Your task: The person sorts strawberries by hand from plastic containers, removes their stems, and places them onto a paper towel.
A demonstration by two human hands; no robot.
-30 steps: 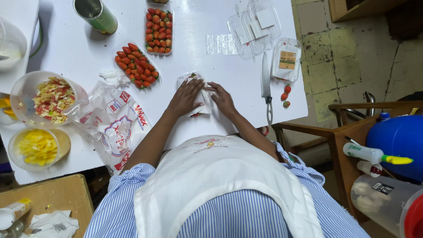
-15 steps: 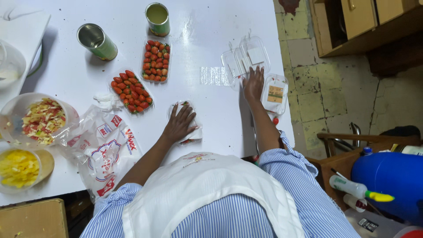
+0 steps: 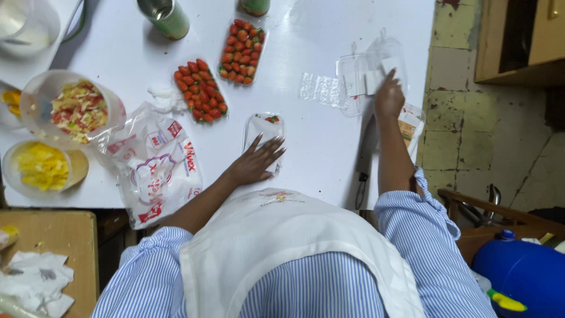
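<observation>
My left hand (image 3: 254,162) lies flat with fingers spread on a nearly empty clear plastic tray (image 3: 263,128) that has a bit of strawberry in its far corner. My right hand (image 3: 389,97) reaches out to a stack of empty clear plastic trays (image 3: 364,73) near the table's right edge and touches white paper pads lying in them. Two clear trays full of strawberries (image 3: 199,90) (image 3: 242,52) sit further out on the white table (image 3: 306,153).
A printed plastic bag (image 3: 154,166) lies at my left. Bowls of chopped fruit (image 3: 79,109) and yellow pieces (image 3: 41,168) stand at the left edge. Two green cans (image 3: 168,17) stand far. A knife (image 3: 365,156) lies by my right forearm. A blue container (image 3: 521,274) is at lower right.
My right hand left the near tray and moved right and away to the stack of empty trays. My left hand stayed on the near tray. The view moved closer to the table.
</observation>
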